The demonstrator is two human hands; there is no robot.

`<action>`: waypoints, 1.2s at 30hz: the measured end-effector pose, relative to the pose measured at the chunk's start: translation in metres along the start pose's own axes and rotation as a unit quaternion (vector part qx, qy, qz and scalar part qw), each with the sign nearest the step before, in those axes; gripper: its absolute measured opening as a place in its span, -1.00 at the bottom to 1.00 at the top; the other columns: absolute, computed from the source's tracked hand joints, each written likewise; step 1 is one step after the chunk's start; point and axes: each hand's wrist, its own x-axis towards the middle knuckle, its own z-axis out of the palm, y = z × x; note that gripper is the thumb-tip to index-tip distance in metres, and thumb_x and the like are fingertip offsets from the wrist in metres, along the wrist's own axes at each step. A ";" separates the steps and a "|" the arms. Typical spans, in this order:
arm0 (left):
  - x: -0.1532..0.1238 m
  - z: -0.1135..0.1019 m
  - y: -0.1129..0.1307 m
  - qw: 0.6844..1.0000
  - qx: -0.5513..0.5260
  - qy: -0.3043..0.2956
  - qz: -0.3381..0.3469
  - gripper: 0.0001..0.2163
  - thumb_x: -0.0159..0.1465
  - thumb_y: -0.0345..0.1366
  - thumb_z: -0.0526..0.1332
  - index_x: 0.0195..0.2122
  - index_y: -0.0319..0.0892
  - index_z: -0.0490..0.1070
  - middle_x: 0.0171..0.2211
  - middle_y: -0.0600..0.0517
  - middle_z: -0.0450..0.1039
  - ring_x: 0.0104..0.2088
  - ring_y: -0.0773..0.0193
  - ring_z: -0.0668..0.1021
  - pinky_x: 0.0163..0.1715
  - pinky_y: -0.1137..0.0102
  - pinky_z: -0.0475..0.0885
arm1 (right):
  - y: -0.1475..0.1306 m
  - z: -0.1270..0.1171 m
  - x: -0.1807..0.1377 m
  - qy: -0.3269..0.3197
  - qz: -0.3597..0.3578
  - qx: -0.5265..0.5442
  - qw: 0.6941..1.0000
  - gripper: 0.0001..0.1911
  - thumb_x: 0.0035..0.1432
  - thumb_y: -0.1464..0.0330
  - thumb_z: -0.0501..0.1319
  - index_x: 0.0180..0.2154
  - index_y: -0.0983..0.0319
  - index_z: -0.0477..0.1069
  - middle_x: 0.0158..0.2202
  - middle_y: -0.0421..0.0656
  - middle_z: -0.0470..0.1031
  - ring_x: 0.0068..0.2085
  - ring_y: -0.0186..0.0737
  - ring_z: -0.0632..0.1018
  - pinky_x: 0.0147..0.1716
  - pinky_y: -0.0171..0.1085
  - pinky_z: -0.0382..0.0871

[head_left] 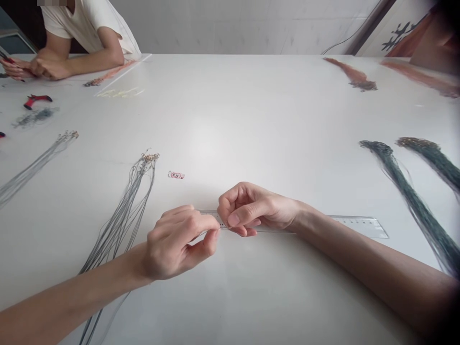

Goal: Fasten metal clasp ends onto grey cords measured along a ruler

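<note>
My left hand [183, 242] is closed in a pinch, thumb against forefinger, just above the ruler. Close beside it on the right, my right hand [251, 208] has its thumb pressed to its curled fingers. A fine line seems to run between the two sets of fingertips, too thin to name. Beneath both hands lies a clear ruler [359, 225], partly covered by them. A bundle of thin grey cords [118, 225] with small metal ends passes under my left forearm. Beyond my left hand is a small wrapper-like piece with red print [176, 175].
Dark green cord bundles [406, 187] lie at the right, with reddish-brown bundles [352, 74] farther back. Another grey bundle [43, 163] is at the left, near red-handled pliers [38, 99]. A person in a white shirt [86, 33] works at the far left of the white table [251, 115].
</note>
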 end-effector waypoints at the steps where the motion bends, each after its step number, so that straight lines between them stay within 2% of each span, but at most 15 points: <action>1: 0.000 0.000 0.000 1.000 0.000 -0.001 0.000 -0.84 0.13 -0.65 0.15 -0.37 -0.28 0.28 -0.65 0.16 0.24 -0.63 0.48 0.13 -0.65 0.48 0.11 | 0.000 0.000 0.000 0.001 -0.001 0.000 1.000 -0.88 0.00 0.51 0.19 -0.55 0.37 0.34 -0.65 -0.26 0.31 -0.68 -0.55 0.11 -0.67 -0.45 0.11; 10: 0.002 -0.002 0.001 1.000 -0.005 -0.006 0.000 -0.85 0.15 -0.63 0.14 -0.35 -0.27 0.28 -0.66 0.18 0.19 -0.63 0.49 0.15 -0.66 0.51 0.13 | 0.001 -0.001 0.001 -0.001 -0.001 -0.001 1.000 -0.87 0.01 0.50 0.19 -0.56 0.37 0.34 -0.65 -0.26 0.31 -0.68 -0.55 0.11 -0.66 -0.44 0.12; 36: 0.002 -0.002 0.000 1.000 -0.006 -0.003 -0.001 -0.84 0.14 -0.64 0.14 -0.36 -0.26 0.29 -0.66 0.18 0.22 -0.65 0.49 0.18 -0.66 0.50 0.14 | 0.000 0.000 0.000 0.003 0.000 -0.013 1.000 -0.86 0.00 0.48 0.22 -0.56 0.35 0.33 -0.64 -0.27 0.32 -0.68 -0.55 0.12 -0.67 -0.45 0.12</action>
